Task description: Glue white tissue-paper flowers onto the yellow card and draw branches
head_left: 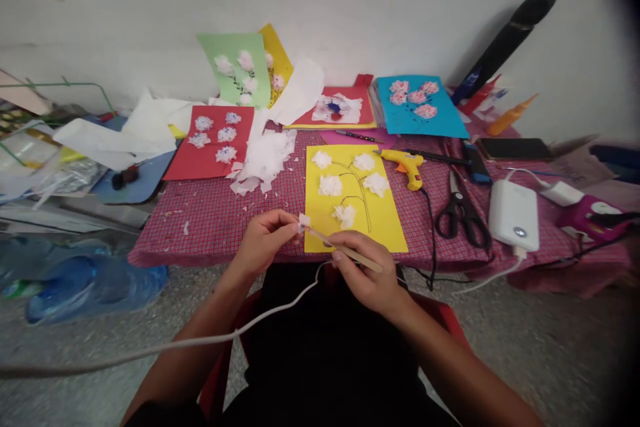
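My left hand (270, 237) pinches a small piece of white tissue paper (304, 221) over the left edge of a yellow sheet (387, 223). In my right hand (367, 270) is a thin pale wooden stick (357, 257), its tip touching or very near the tissue piece. The yellow sheet lies on the table in front of me, bearing a drawn branching stem and several crumpled white tissue flowers (330, 185). To the left of the sheet is a heap of white tissue pieces (265, 157).
A yellow glue gun (411, 167), black-handled scissors (463, 217) and a white power bank (514, 213) lie on the right of the checked cloth (200, 213). Finished-looking flower cards, one red (180, 160) and one blue (393, 120), are behind. A white cable (240, 330) crosses over my lap.
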The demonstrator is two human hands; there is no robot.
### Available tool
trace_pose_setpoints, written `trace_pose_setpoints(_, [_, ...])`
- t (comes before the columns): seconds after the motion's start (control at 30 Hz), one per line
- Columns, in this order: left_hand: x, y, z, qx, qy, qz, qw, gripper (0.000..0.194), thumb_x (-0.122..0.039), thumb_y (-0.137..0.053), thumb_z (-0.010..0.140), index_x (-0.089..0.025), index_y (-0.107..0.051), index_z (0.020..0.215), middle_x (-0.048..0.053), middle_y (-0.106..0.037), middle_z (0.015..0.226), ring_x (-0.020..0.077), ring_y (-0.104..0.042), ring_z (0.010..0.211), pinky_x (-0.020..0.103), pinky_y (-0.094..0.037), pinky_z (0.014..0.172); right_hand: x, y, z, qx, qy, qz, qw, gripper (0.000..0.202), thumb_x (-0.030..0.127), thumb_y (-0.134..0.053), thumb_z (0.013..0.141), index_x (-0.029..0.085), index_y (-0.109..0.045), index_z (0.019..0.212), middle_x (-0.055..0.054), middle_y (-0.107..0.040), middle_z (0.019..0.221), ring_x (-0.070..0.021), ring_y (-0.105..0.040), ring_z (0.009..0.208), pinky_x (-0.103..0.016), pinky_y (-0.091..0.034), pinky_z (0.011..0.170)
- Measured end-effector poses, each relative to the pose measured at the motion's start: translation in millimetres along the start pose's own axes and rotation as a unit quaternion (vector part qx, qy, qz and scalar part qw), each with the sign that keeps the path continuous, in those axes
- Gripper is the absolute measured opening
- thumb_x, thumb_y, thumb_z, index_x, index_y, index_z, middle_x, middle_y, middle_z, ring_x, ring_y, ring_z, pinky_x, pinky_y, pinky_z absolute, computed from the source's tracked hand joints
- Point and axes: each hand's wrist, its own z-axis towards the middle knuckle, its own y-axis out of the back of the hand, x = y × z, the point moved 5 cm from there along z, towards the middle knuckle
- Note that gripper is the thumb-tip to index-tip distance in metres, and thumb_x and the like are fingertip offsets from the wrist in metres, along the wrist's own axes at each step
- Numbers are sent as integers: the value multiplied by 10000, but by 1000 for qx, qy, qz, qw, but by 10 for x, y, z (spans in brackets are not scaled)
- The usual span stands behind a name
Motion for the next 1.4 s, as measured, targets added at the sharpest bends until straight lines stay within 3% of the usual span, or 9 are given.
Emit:
trace_pose_setpoints(0.2, [1, -85, -190, 46, 3, 95, 994, 148, -295, -733, 846, -219, -754, 971, 42, -782, 871, 179, -730, 769, 308, -585, 719, -212, -2, -249, -45, -119, 115, 985, 120, 280, -645, 971, 234, -728, 1047, -30, -770, 809, -150, -675, 581, -291, -568, 553])
trace_pose_setpoints(0.33, [-50, -252, -279, 79, -55, 207, 974, 106, -282, -709, 887, -247, -775, 963, 40, -796, 924, 192, -742, 828, 320, -581, 768, -291, 24, -400, -107, -177, 175, 963, 108, 320, -658, 972, 227, -714, 977, -31, -775, 800, -133, -636, 516, -269, -527, 485])
trace_pose_setpoints(0.43, [-81, -364, -277, 117, -108, 275, 948, 88, -267, -685, 917, -244, -771, 912, 31, -793, 908, 189, -734, 833, 323, -566, 806, -280, 68, -439, -113, -184, 184, 959, 120, 334, -661, 972, 227, -711, 991, -19, -759, 754, -134, -627, 493, -274, -526, 477])
trace_pose_setpoints(0.6, [-48, -460, -213, 167, -153, 328, 917, 105, -245, -640, 967, -224, -742, 964, 23, -780, 920, 170, -712, 839, 298, -539, 805, -254, 190, -434, -66, -148, 155, 975, 126, 314, -664, 972, 229, -725, 1042, -42, -786, 841, -145, -666, 532, -300, -569, 526])
trace_pose_setpoints(0.73, [-55, -548, -64, 183, -209, 370, 887, 145, -228, -564, 1014, -198, -705, 1000, 44, -743, 961, 180, -679, 896, 309, -517, 823, -293, 296, -228, -38, -127, 46, 990, 138, 324, -625, 997, 221, -713, 1022, -31, -776, 801, -143, -675, 565, -285, -551, 560])
trace_pose_setpoints(0.87, [-67, -632, 194, 184, -249, 421, 853, 164, -227, -547, 1018, -165, -685, 957, 69, -667, 953, 201, -628, 914, 331, -501, 823, -255, 297, 305, 28, -74, -76, 994, 193, 333, -602, 988, 213, -692, 867, -51, -763, 866, -164, -694, 730, -289, -522, 668])
trace_pose_setpoints(1.03, [-5, -670, 429, 155, -232, 448, 849, 145, -216, -568, 987, -154, -671, 907, 60, -609, 893, 196, -594, 840, 330, -491, 774, -214, 182, 831, 160, -77, -233, 956, 185, 260, -607, 939, 190, -638, 770, -17, -673, 707, -146, -579, 645, -266, -378, 609])
trace_pose_setpoints(1.13, [28, -692, 465, 146, -236, 449, 849, 134, -192, -576, 961, -161, -651, 854, 50, -589, 859, 195, -578, 824, 326, -479, 757, -169, 153, 917, 190, -72, -287, 936, 174, 245, -588, 935, 182, -630, 778, -20, -670, 708, -137, -539, 624, -269, -334, 596])
trace_pose_setpoints(1.4, [57, -734, 489, 137, -232, 466, 843, 192, -210, -567, 972, -174, -624, 793, 33, -557, 805, 177, -537, 748, 310, -428, 693, -113, 177, 890, 220, -80, -342, 910, 139, 237, -578, 924, 168, -693, 887, -68, -747, 833, -166, -605, 691, -284, -335, 609])
